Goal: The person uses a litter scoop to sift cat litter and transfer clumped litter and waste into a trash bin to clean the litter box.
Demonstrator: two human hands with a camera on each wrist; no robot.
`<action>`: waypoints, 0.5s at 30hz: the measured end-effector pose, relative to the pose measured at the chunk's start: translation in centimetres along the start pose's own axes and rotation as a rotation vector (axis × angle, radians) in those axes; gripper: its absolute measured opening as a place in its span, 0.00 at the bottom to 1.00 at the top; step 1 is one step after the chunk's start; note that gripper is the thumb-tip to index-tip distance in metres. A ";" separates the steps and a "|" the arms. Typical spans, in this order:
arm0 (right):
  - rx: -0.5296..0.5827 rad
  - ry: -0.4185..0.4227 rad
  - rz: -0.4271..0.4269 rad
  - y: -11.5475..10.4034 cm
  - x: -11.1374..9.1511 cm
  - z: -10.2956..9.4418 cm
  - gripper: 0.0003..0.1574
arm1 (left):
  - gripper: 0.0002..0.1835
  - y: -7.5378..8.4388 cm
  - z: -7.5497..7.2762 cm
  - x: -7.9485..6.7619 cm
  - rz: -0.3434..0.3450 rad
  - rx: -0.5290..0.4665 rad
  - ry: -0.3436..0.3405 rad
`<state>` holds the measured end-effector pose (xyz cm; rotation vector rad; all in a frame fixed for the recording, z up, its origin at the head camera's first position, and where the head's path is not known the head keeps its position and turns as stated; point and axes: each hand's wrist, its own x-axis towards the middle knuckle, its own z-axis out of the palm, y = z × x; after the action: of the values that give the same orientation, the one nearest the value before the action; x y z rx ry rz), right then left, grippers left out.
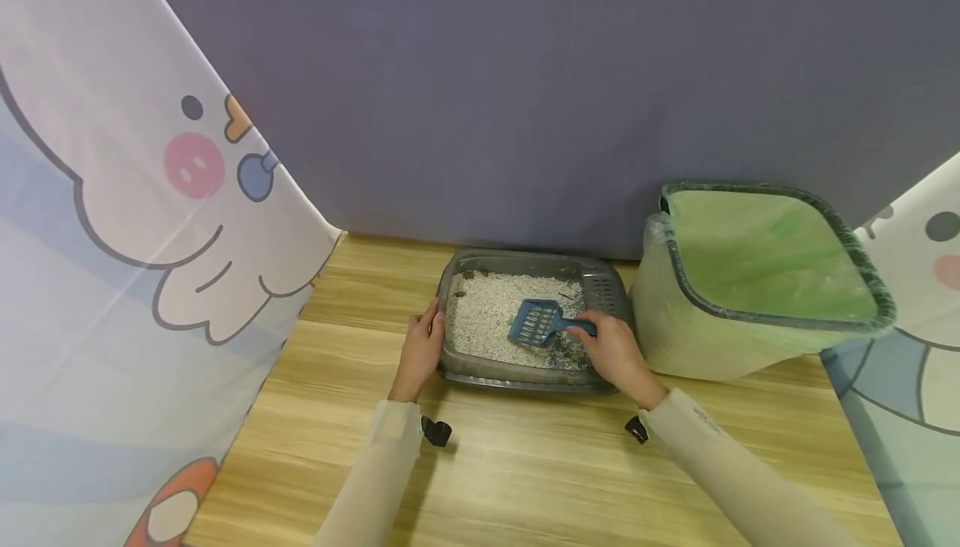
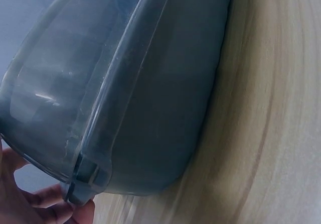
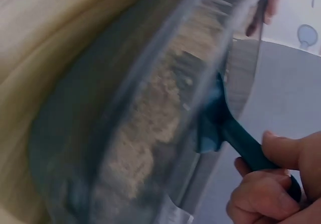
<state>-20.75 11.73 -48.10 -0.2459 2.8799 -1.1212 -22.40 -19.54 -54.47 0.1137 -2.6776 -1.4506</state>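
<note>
A grey plastic litter box point(image 1: 517, 376) holds pale granular litter point(image 1: 480, 322), with a few dark clumps point(image 1: 469, 274) at its back left. My left hand point(image 1: 422, 351) grips the box's left rim; in the left wrist view, its fingers point(image 2: 47, 196) curl at the rim's corner and clip. With my right hand point(image 1: 617, 355) I hold a blue slotted litter scoop point(image 1: 536, 323) by its handle, thumb along the top. The scoop's head lies over the litter, right of the middle, and litter shows through its slots. Darker grey patches mark the litter near the right end.
Right of the litter box stands a bin point(image 1: 705, 347) lined with a pale green bag, its dark rim close to my right hand. A grey wall panel point(image 1: 465, 113) rises behind the box. Cartoon-printed sheets point(image 1: 112, 197) flank the wooden tabletop point(image 1: 525, 472).
</note>
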 end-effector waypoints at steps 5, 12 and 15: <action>0.040 0.014 0.036 0.0 0.8 1.9 0.23 | 0.28 0.1 -0.1 0.0 -0.008 0.001 0.002; -0.018 0.000 -0.013 -0.6 2.2 4.0 0.21 | 0.28 0.1 -0.1 0.0 -0.006 0.002 -0.001; -0.040 -0.034 -0.034 -1.0 3.0 4.5 0.20 | 0.27 0.0 0.1 0.1 -0.008 0.007 -0.002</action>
<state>-23.15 7.50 -50.65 -0.3133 2.8810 -1.0548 -22.48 -19.51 -54.50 0.1228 -2.6871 -1.4451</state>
